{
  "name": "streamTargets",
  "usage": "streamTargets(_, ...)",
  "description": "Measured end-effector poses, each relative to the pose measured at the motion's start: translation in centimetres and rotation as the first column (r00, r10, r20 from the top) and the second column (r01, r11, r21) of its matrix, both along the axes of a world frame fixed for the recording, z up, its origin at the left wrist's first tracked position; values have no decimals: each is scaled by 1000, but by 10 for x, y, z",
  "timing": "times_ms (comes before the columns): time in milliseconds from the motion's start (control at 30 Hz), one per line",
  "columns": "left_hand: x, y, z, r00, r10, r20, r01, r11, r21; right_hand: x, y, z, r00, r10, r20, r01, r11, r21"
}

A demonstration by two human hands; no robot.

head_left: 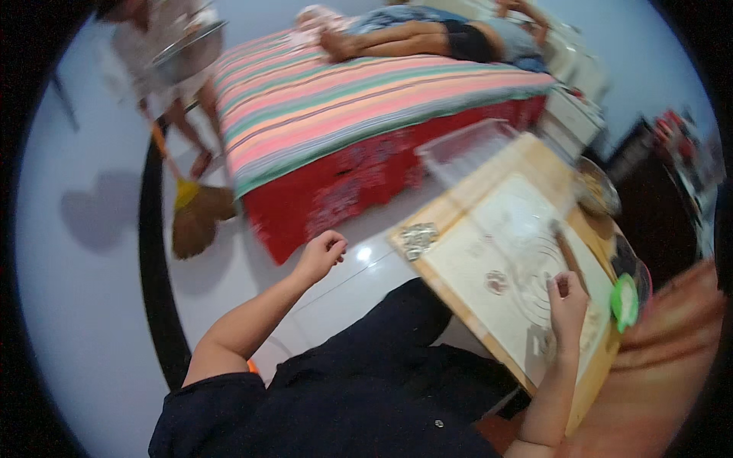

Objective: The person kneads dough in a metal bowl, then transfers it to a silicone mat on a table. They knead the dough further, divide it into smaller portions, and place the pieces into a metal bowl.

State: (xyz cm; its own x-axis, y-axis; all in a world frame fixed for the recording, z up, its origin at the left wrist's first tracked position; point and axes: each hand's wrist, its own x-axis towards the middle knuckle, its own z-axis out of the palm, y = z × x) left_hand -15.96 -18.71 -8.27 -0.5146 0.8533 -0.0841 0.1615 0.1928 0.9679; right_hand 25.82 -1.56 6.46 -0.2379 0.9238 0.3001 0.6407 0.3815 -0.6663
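Note:
My left hand hangs in the air over the floor, left of a wooden board, its fingers curled in with nothing seen in them. Above the pale mat on that board is my right hand, thumb and fingers brought together; whether they pinch something small cannot be made out. The mat has printed circles and a dusting of white powder. Close beyond the right hand lies a wooden rolling pin. A green bowl holding something white stands at the board's right edge.
A shiny patterned cluster sits on the board's left corner. Behind the board are a metal bowl and a clear plastic bin. One person lies on a striped bed; another stands at left with a basin and a broom.

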Motion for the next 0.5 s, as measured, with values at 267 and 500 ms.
streamTargets(267,-50,-213,-16,850,518,100,-520,854,-6,-144,-7,-25,851,515,-104,-525,843,-115)
streamTargets(500,-35,-441,-61,275,614,-740,-948,302,-102,-307,-99,-61,405,869,-284,-899,322,-299)
